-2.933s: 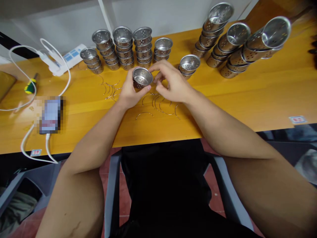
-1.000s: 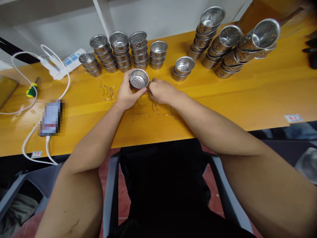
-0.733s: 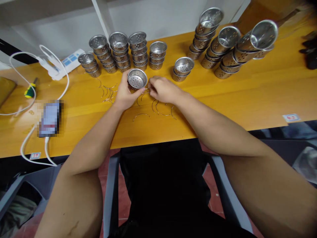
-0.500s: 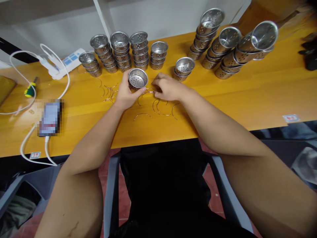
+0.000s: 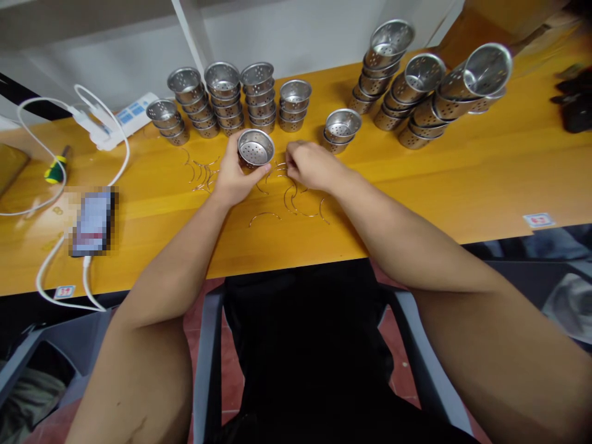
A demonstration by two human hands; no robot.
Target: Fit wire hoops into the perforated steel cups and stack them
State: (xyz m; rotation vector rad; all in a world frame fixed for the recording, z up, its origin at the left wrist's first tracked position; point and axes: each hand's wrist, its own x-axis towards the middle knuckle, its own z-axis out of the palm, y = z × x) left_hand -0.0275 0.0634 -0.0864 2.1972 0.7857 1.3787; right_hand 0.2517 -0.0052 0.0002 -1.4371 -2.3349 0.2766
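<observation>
My left hand (image 5: 234,179) grips a small perforated steel cup (image 5: 255,148), its mouth tilted towards me, just above the yellow wooden table (image 5: 462,179). My right hand (image 5: 311,166) rests low beside it, fingers pinched among several curved wire handles (image 5: 296,200) scattered on the table. Whether a wire sits between those fingers is hidden. One loose wire (image 5: 264,216) lies nearer to me.
Upright stacks of the same cups (image 5: 226,98) stand at the back. A short stack (image 5: 340,129) sits right of my hands. Leaning stacks (image 5: 435,92) lie further right. A phone (image 5: 92,221), white cables, a power strip (image 5: 123,117) and a screwdriver (image 5: 55,169) lie at left.
My right hand dropped from the cup's rim to the wires on the table and has shifted about there. My left hand kept the cup almost still.
</observation>
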